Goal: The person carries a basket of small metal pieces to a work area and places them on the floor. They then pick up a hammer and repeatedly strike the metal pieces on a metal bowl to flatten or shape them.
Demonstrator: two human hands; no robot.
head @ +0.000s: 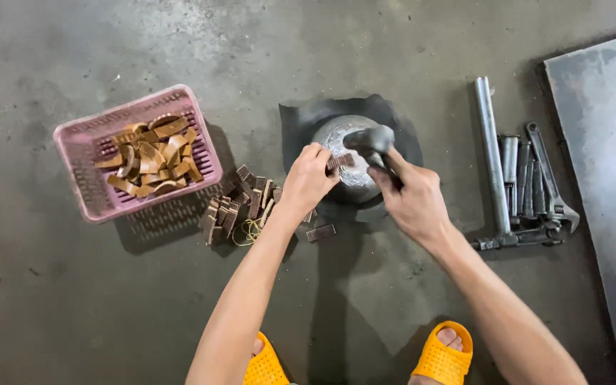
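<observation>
My left hand [308, 178] pinches a small brown rectangular piece [339, 162] and holds it flat on a round metal block [344, 142]. The block sits on a dark rubber sheet [301, 117] on the concrete floor. My right hand [411, 199] grips the handle of a hammer with a dark head [369, 137], which hovers just above the block, right beside the piece. A pile of flat brown pieces [240, 207] lies on the floor left of my left wrist. One loose piece [321, 232] lies below the block.
A pink plastic basket [83, 182] at the left holds several curved brown pieces [151, 157]. Steel pipes and an adjustable wrench [529, 185] lie to the right, next to a grey metal plate [600, 164]. My feet in orange slippers [442, 353] are at the bottom edge.
</observation>
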